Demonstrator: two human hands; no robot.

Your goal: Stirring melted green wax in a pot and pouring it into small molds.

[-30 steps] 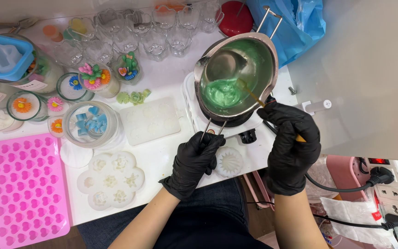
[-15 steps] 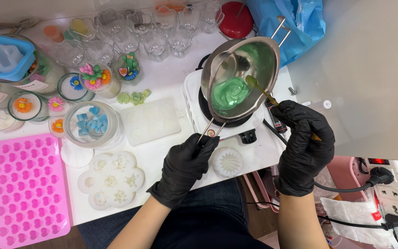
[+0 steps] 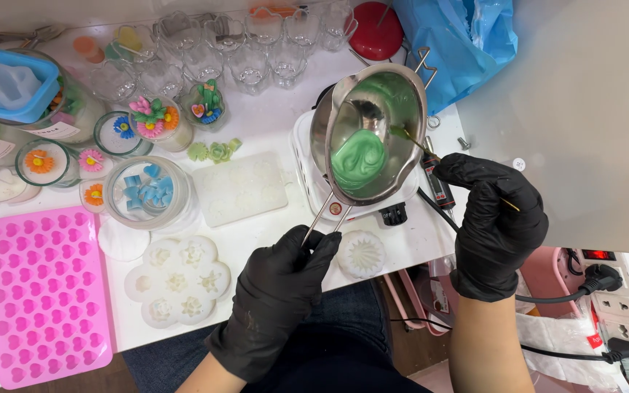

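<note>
My left hand (image 3: 282,291), in a black glove, grips the wire handle of a steel melting pot (image 3: 402,87) that is tilted over a small white hot plate (image 3: 314,182). Green melted wax (image 3: 358,159) pools in the pot's lower side. My right hand (image 3: 493,222), also gloved, holds a thin wooden stick (image 3: 420,143) whose green-coated tip reaches into the pot near the wax.
A white flower mould (image 3: 180,280) and a round white mould (image 3: 362,255) lie near the table's front edge. A pink heart mould (image 3: 41,291) sits at left, and a translucent mould (image 3: 240,188) lies beside the hot plate. Jars with coloured flowers, empty glasses and a blue bag stand behind.
The pot has tipped further, so the green wax has slid to its lower side. My right hand has drawn the stick toward the pot's right rim.
</note>
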